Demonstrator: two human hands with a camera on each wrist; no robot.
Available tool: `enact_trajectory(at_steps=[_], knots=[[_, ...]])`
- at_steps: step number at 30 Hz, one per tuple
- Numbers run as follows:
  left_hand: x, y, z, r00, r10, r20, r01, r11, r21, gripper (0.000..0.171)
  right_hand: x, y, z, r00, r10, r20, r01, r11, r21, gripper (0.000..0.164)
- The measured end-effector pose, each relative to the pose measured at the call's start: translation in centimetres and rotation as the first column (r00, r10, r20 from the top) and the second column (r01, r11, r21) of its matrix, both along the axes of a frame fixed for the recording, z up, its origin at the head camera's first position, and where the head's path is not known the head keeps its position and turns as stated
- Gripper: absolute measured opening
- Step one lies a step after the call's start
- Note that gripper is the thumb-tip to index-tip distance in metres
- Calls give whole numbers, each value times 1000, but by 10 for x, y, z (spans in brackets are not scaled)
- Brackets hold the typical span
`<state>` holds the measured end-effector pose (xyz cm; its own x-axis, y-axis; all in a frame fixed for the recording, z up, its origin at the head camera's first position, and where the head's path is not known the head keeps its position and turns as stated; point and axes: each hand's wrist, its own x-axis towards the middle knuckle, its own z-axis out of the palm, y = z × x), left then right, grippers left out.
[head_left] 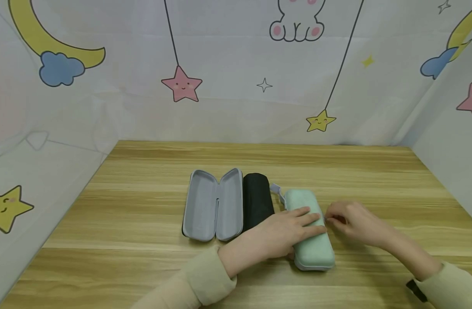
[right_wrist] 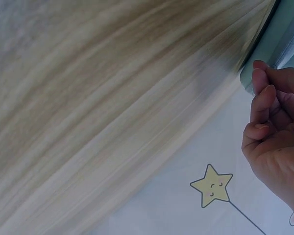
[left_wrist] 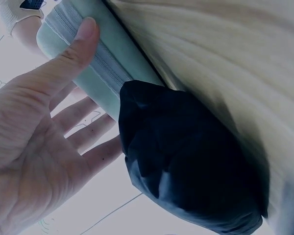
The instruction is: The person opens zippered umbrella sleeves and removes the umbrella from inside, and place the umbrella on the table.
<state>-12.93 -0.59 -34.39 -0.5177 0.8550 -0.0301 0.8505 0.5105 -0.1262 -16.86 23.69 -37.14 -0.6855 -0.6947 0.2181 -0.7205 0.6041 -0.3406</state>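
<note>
A mint-green zippered case (head_left: 313, 251) lies closed on the table, a grey strap loop (head_left: 275, 189) sticking out at its far left. My left hand (head_left: 284, 229) holds it, fingers laid across the top; in the left wrist view the thumb (left_wrist: 81, 44) presses the side along the grey zipper band (left_wrist: 108, 66). At the case's right side, my right hand (head_left: 353, 221) pinches a small zipper pull, mostly hidden by the fingertips (right_wrist: 264, 90). Left of the green case is a black soft pouch (head_left: 256, 197), partly covered by my left hand.
An open case with grey lining (head_left: 200, 206) lies left of the black pouch, its two halves spread. Wood-grain table (head_left: 124, 266) stretches around the items. A white cloth backdrop (head_left: 228, 116) with printed stars and moons stands behind and at both sides.
</note>
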Motion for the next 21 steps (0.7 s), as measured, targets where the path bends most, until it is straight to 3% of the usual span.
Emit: enact_trajectory(at_steps=[6,21], knots=[[0,0,-1,1000,3,-2,-3,1000,-5,82,3,1,1,1000,-4,26,4,1000,5,16],[0,0,0,1000,6,-4,-6,1000,-10,83,9,3,-2,1000,27,-13,-27,999,-17,22]])
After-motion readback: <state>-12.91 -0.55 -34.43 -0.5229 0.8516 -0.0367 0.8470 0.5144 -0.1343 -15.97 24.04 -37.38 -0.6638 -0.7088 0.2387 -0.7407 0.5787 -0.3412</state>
